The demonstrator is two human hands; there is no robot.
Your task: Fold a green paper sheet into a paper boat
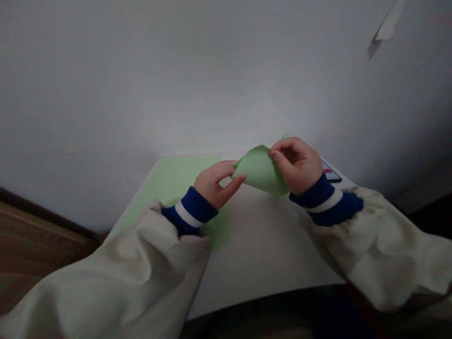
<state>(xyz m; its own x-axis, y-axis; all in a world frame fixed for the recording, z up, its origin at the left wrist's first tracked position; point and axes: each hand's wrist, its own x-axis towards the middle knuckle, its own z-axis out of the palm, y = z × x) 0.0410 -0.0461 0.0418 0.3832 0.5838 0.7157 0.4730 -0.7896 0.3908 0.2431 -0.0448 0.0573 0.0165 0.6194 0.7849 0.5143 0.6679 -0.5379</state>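
A piece of green paper (pixel 260 172), bent into a curve, is held up above the white table. My left hand (pixel 219 182) pinches its left end between thumb and fingers. With thumb and forefinger, my right hand (pixel 297 164) grips the paper near its upper right edge. A small green tip shows above the right hand's fingers, while the paper's far side is hidden. Beneath my left hand and sleeve lies a larger green sheet (pixel 176 176), flat on the table.
The white table (pixel 263 254) stands against a pale wall (pixel 197 84). Past my right wrist, a phone (pixel 330 171) lies near the table's right edge. Wooden furniture (pixel 38 240) stands at the left. A white strip (pixel 389 23) hangs on the wall at upper right.
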